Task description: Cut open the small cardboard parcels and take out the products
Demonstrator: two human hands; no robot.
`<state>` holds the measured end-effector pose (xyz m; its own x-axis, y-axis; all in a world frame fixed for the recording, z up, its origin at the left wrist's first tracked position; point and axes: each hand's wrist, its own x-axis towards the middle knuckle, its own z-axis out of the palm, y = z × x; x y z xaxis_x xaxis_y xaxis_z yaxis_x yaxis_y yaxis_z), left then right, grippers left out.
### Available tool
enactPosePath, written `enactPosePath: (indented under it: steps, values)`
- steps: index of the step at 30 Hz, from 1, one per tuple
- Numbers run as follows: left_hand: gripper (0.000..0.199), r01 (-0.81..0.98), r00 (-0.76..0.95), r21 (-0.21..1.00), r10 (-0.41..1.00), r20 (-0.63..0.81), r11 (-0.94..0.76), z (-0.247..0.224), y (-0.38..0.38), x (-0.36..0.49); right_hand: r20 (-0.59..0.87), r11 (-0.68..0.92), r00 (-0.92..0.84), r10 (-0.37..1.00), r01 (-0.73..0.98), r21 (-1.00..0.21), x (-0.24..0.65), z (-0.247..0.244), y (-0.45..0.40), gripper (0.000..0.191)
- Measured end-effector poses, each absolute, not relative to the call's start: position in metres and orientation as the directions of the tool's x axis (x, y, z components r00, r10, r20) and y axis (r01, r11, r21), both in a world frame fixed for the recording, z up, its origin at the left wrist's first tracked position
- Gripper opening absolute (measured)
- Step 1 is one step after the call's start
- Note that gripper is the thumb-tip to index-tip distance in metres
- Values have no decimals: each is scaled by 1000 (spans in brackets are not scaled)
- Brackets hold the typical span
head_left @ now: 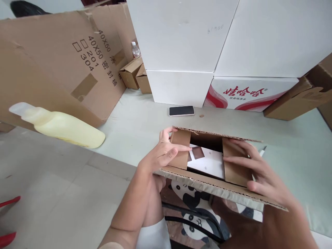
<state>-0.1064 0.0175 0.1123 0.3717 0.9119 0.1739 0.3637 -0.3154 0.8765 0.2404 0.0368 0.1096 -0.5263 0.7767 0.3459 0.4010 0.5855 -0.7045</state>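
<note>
An open cardboard box [181,164] sits at the near edge of the table, its two short flaps folded inward and its long flaps standing out front and back. Inside lies a white object [209,160] with a brown square on it; its kind I cannot make out. My left hand [162,152] grips the left end, with the index finger stretched over the short flap and other fingers at the back corner. At the right end, my right hand [261,169] holds the box, fingers spread over the right flap and thumb by the front flap.
A phone [181,110] lies behind the box, before stacked white cartons [180,86]. A yellowish bottle [67,128] stands at the left by a large cardboard sheet [52,62]. A pen-like thing [263,150] is partly hidden behind my right hand. A brown carton [290,100] stands far right.
</note>
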Motion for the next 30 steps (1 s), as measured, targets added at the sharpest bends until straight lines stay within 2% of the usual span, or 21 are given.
enactPosePath:
  steps: [3,5,9,11,13,17,19,21,25,27,30]
  values:
    - [70,436,443,819,881,164,-372,123,18,-107,300,653,-606,736,518,-553,234,123,31,53]
    - [60,517,471,760,872,132,-394,133,20,-108,282,672,-627,726,558,-487,231,125,29,48]
    - [45,757,458,540,888,-35,-369,165,21,-111,319,690,-620,717,568,-448,232,118,28,47]
    - [41,815,466,429,881,-83,-390,185,20,-110,362,702,-606,708,548,-455,232,111,29,47]
    - [38,806,522,385,846,-107,-449,205,21,-103,402,712,-591,700,524,-468,233,104,29,47]
    - [34,621,755,481,636,-158,-619,228,34,-68,437,712,-565,700,505,-489,234,98,30,47]
    - [32,543,832,485,517,-202,-685,226,46,-46,451,717,-558,696,499,-488,234,96,30,46]
    - [45,551,834,412,464,-299,-726,219,58,-28,475,732,-558,681,481,-483,234,95,30,44]
    - [89,639,714,159,504,-487,-752,203,70,-12,507,727,-523,685,437,-530,234,93,31,37]
    - [96,650,685,69,544,-484,-757,200,71,-13,522,708,-482,704,412,-574,233,94,32,34]
    - [93,663,685,38,586,-432,-747,203,73,-19,566,701,-418,711,365,-612,233,95,34,30]
